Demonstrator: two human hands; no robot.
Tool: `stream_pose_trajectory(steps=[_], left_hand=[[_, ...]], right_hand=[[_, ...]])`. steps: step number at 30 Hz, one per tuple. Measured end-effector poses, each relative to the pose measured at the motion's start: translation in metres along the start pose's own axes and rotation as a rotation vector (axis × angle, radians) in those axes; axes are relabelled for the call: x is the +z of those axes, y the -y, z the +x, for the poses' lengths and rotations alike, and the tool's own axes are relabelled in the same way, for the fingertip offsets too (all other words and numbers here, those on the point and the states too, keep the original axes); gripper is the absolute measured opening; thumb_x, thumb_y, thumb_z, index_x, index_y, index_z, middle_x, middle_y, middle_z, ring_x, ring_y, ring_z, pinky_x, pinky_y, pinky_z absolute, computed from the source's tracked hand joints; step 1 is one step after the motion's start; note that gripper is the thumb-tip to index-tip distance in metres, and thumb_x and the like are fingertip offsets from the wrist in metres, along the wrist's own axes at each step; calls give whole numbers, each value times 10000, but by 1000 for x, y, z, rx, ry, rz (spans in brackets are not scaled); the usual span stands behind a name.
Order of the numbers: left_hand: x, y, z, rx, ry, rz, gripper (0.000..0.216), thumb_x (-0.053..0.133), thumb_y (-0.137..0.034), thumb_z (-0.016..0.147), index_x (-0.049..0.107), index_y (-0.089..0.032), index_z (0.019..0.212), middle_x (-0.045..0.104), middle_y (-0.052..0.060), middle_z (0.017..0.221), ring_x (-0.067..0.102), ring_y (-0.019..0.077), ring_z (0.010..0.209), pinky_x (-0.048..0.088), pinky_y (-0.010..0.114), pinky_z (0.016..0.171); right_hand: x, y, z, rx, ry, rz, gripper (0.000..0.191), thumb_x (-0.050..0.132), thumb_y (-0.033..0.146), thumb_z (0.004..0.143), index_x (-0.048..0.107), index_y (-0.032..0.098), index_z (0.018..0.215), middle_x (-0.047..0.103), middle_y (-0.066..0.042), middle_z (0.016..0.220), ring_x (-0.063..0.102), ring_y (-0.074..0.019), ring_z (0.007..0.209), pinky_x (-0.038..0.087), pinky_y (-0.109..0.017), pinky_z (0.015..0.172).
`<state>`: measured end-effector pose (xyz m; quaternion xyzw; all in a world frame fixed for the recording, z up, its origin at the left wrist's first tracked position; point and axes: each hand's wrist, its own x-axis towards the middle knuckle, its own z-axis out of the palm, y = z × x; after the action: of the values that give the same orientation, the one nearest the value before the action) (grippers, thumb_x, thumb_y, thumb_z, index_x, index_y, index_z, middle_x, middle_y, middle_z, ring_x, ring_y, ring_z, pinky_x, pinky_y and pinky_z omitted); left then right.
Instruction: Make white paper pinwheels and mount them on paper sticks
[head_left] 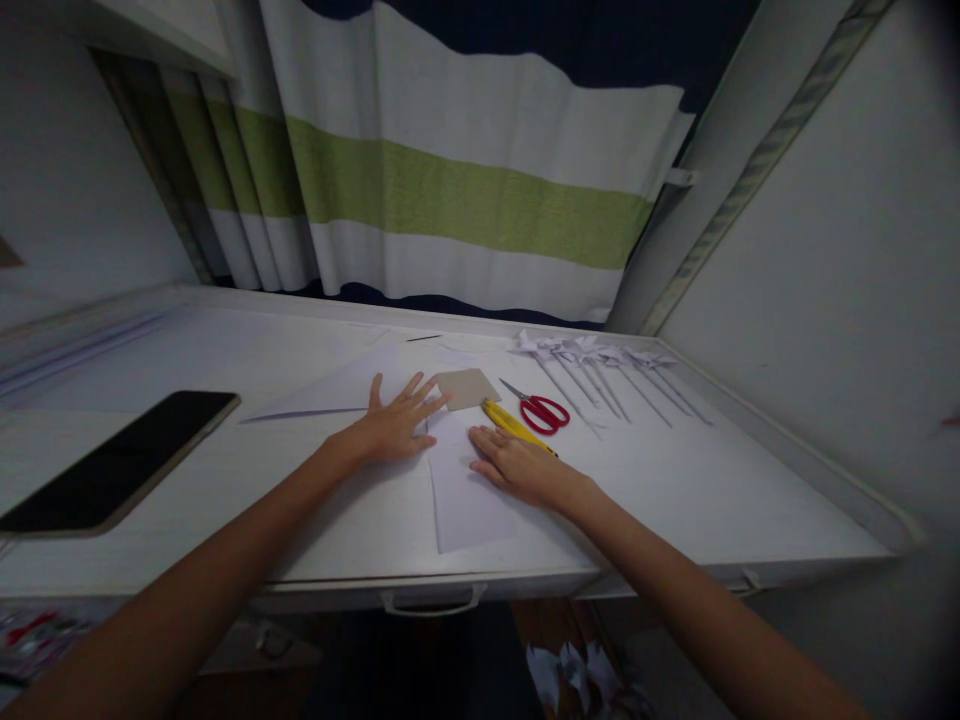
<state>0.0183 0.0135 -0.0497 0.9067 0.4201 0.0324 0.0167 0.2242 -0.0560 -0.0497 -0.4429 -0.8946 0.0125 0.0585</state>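
Note:
My left hand [401, 418] lies with its fingers spread, over the table between a folded white sheet [322, 393] and a smaller piece of white paper [465, 505]. Its fingertips reach the left edge of a beige card [469, 388]. On the white paper rests my right hand [517, 463], flat with fingers stretched out and holding nothing. Just beyond that hand is a yellow box cutter [517, 428]. Red-handled scissors [544, 413] lie beside the cutter, blades pointing to the upper left.
Several paper flowers on stems [600, 370] lie at the back right. A dark tablet or large phone [120, 460] is at the left. Near the back lies a thin black stick [424, 338]. A curtain [465, 180] hangs behind the white table [720, 500], and a drawer handle [433, 603] juts from its front.

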Motion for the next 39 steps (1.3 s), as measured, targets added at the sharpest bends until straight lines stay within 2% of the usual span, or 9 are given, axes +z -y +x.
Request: stream_pose_trajectory(steps=[3, 6, 9, 16, 22, 26, 31, 37, 39], left_hand=[[-2, -7, 1, 170, 10, -3, 601, 382, -146, 753, 203, -378, 1278, 123, -26, 1398, 80, 264, 1278, -154, 622, 875], [-2, -13, 3, 248, 163, -65, 657, 296, -23, 706, 263, -387, 1251, 264, -30, 1355, 245, 192, 1244, -166, 576, 904], [1, -14, 2, 226, 213, -136, 619, 271, -55, 735, 249, -382, 1261, 292, -18, 1337, 322, 184, 1208, -170, 550, 919], [13, 8, 1, 89, 88, -143, 423, 180, -277, 861, 259, -340, 1272, 298, 18, 1335, 293, 195, 1222, -212, 527, 904], [10, 25, 11, -86, 41, -49, 416, 203, -340, 854, 355, -296, 1238, 371, 65, 1305, 445, 251, 1104, -190, 563, 900], [4, 25, 25, -143, 15, -56, 404, 201, -333, 847, 496, -250, 1110, 486, 89, 1212, 468, 279, 1060, -36, 610, 918], [3, 15, 33, -128, -24, -96, 246, 398, -254, 751, 552, -200, 936, 544, 93, 1087, 470, 258, 1014, 260, 492, 877], [4, 22, 40, -101, 49, -198, 154, 472, -229, 679, 554, -187, 802, 576, 62, 914, 493, 222, 910, 383, 361, 762], [6, 29, 43, -52, 77, -256, 164, 486, -215, 663, 550, -180, 810, 579, 41, 860, 508, 184, 846, 398, 300, 733]], right_hand=[[3, -1, -1, 5, -13, -3, 439, 290, 371, 864, 405, 91, 1182, 466, -162, 1213, 394, -228, 1162, 344, -361, 958], [4, -2, -1, -10, -12, -4, 451, 285, 351, 868, 398, 75, 1207, 438, -159, 1244, 367, -220, 1182, 318, -359, 981], [6, -3, -1, -1, -10, 7, 463, 292, 344, 867, 394, 59, 1218, 427, -160, 1254, 364, -215, 1185, 302, -350, 993], [10, -6, -3, 1, -38, 57, 446, 312, 341, 862, 408, 81, 1212, 420, -145, 1264, 353, -202, 1193, 303, -351, 996], [11, -6, -4, 10, -48, 60, 441, 313, 343, 862, 412, 89, 1208, 433, -137, 1255, 351, -201, 1195, 304, -347, 997], [12, -5, -2, 16, -68, 67, 421, 312, 329, 863, 439, 88, 1184, 457, -129, 1237, 367, -194, 1185, 309, -335, 991], [10, 0, 3, 58, -132, 102, 338, 298, 257, 866, 545, 107, 1042, 547, -104, 1135, 454, -170, 1108, 354, -290, 945], [6, 4, 20, 241, -138, 153, 288, 321, 237, 855, 581, 114, 846, 608, -125, 880, 547, -185, 897, 400, -290, 813], [7, 5, 31, 268, -150, 156, 255, 349, 237, 845, 559, 105, 898, 589, -134, 891, 528, -195, 902, 384, -302, 810]])
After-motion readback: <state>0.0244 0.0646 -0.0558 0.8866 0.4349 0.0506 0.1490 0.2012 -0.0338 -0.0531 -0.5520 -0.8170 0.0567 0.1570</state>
